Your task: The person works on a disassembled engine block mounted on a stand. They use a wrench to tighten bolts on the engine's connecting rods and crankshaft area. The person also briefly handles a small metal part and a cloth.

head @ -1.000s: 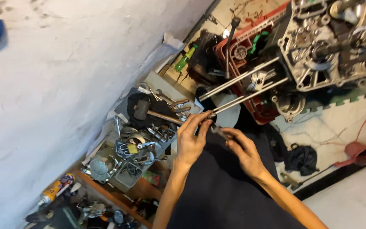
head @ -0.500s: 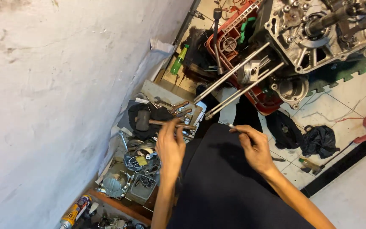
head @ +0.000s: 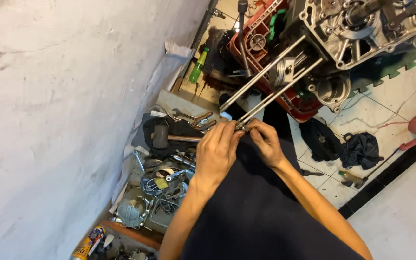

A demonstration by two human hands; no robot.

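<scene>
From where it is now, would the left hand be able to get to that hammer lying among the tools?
Probably yes. The left hand sits at the rod ends, and the hammer lies just beside it on top of the tool pile, with nothing covering it. It would have to let go first.

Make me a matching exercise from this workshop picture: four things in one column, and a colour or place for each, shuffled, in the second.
Things:
1. slim plastic bottle
2. long metal stud rods
3. wooden-handled mallet
4. crumpled dark rag

Places or colours:
A. on the white tiled floor
B. lying in the tool tray
C. green, near the wall
D. ends pinched by the left hand and right hand

Pairs: 1-C, 2-D, 3-B, 4-A
</scene>
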